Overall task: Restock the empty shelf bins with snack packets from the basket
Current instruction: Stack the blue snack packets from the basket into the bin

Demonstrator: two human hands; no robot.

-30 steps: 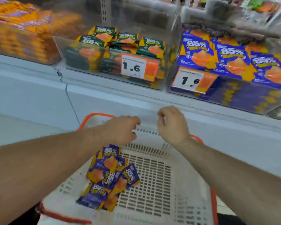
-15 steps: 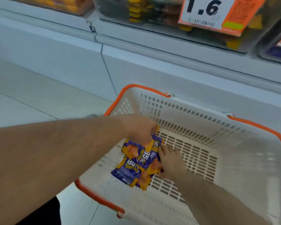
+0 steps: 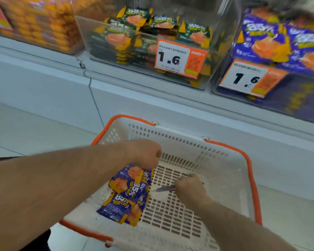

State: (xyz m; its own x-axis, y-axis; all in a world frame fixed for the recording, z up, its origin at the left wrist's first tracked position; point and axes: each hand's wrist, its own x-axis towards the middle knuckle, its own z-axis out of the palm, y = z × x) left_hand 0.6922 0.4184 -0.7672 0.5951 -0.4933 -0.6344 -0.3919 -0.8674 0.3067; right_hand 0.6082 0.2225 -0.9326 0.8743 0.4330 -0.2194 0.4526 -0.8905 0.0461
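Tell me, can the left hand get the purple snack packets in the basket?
Probably yes. The left hand is already over the top of the purple packets, seemingly gripping them, and the white basket is open above, so nothing blocks it.

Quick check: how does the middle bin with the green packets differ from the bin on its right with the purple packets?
The middle bin holds dark green packets; the right bin holds purple packets, the same colour as those in the basket. The middle bin's front wall shows clear space above its stock; the right bin's packets are heaped higher, though its top is out of frame. Both carry an orange and white tag reading 1.6.
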